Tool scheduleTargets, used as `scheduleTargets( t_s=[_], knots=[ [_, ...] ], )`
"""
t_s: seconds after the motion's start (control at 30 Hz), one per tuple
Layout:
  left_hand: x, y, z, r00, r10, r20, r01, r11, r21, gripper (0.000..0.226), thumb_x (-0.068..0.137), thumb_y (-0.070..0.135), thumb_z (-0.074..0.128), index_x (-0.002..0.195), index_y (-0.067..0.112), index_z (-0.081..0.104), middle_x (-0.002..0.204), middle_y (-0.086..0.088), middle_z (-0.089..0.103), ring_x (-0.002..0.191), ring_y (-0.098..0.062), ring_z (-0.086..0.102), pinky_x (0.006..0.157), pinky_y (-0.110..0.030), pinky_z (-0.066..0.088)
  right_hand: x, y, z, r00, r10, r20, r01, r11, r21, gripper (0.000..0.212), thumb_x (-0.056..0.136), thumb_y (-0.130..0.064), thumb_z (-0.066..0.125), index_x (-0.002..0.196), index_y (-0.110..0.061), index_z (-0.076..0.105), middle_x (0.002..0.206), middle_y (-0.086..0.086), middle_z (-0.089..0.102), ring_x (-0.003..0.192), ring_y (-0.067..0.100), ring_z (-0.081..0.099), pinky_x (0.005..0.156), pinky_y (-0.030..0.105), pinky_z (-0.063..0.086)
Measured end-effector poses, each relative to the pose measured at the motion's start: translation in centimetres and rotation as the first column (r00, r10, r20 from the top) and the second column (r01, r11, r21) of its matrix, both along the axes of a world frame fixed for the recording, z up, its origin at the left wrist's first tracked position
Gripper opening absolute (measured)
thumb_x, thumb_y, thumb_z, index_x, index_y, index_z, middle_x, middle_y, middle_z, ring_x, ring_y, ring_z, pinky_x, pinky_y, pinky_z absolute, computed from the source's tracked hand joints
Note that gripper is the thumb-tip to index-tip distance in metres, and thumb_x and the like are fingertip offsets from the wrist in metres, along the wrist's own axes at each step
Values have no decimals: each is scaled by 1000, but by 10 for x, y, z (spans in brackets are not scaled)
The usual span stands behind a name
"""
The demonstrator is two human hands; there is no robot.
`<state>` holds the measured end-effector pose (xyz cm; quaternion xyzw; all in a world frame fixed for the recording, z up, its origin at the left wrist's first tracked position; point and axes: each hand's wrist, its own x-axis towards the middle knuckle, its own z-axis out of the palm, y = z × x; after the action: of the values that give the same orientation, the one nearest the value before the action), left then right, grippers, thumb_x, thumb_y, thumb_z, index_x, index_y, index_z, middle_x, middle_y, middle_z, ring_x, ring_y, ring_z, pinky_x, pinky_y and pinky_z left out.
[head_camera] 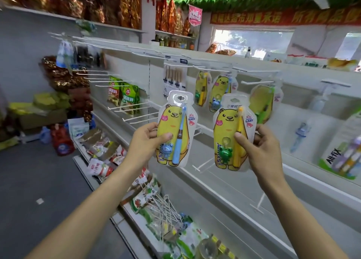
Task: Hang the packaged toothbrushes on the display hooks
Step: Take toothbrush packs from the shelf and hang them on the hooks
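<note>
I hold one toothbrush pack in each hand before the display hooks (213, 69). My left hand (148, 139) pinches the blue-brush pack (175, 130) at its side, thumb on the front; my right hand (261, 147) pinches the yellow-brush pack (230, 133) likewise. Gripping low and to the side appears meant to leave each top hanging hole free. Both packs stand near upright, long axis vertical, holes uppermost, fronts facing me. Similar packs (220, 91) already hang behind them.

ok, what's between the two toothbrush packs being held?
Head view: nothing held between the blue-brush pack and the yellow-brush pack; only the white shelf back panel and a wire hook show behind.
</note>
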<state>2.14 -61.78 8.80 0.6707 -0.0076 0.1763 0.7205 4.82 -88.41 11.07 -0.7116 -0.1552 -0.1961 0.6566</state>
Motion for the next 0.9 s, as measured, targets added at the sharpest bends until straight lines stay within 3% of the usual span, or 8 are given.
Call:
scheduleTargets(
  t_s=[0.13,0.33,0.5,0.7,0.9],
  knots=[
    [31,11,-2,1000,-26,14,26,1000,-2,25,87,3,70,111,9,67,95,-7,79,83,-20,76,66,-26,59,22,14,-2,1000,6,-11,-6,1000,16,22,90,-10,70,105,-24,63,92,-6,77,87,13,75,64,23,59],
    [77,35,-6,994,-108,25,107,994,19,30,84,5,73,113,8,67,98,-10,78,90,-26,76,79,-38,61,43,38,-4,999,-36,-9,37,999,13,25,90,-8,69,106,-27,63,90,-12,77,85,9,74,62,18,57],
    [112,64,-5,974,-219,58,217,975,40,27,84,8,73,110,15,68,97,-6,78,89,-23,76,76,-33,61,52,67,-8,991,-135,-2,135,991,25,24,90,-7,69,107,-23,63,94,-6,78,87,12,74,65,23,59],
    [148,108,-1,929,-369,30,366,928,65,30,85,8,72,115,9,66,101,-7,78,92,-25,75,78,-34,62,54,114,-10,964,-265,3,265,962,65,26,90,-5,68,112,-18,62,95,-9,77,88,10,74,65,20,58],
    [173,146,-4,883,-469,32,466,882,65,27,85,6,71,112,13,68,98,-6,78,89,-23,76,71,-27,61,52,162,-15,932,-363,1,362,929,73,22,90,-9,70,109,-18,63,97,-3,77,90,14,74,66,24,59]
  ],
)
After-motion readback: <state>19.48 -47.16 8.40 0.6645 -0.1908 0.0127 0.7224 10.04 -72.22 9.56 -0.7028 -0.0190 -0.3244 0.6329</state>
